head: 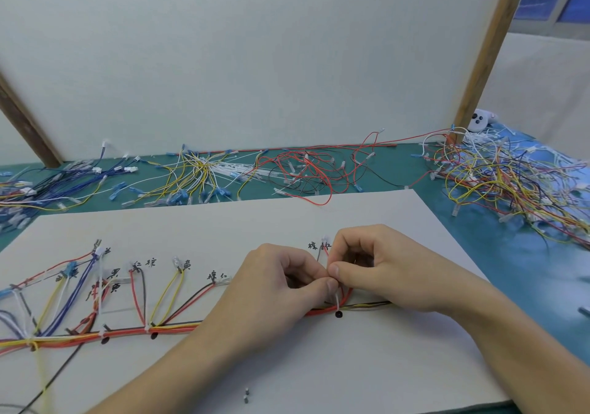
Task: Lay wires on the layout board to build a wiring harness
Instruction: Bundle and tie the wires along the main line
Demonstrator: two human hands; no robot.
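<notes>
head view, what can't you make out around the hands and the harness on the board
- Head view: how the white tie closes around the red wires; the fingertips of the left hand and right hand cover it.
- Wire bundle: its left end is cut off by the frame edge, and the left hand hides a middle stretch.
- Handwritten labels: too small and blurred to read.
- Small grey parts near the bottom: too small to identify.

Both hands, left and right, meet with fingers curled, thumb tips pinching together.
</notes>
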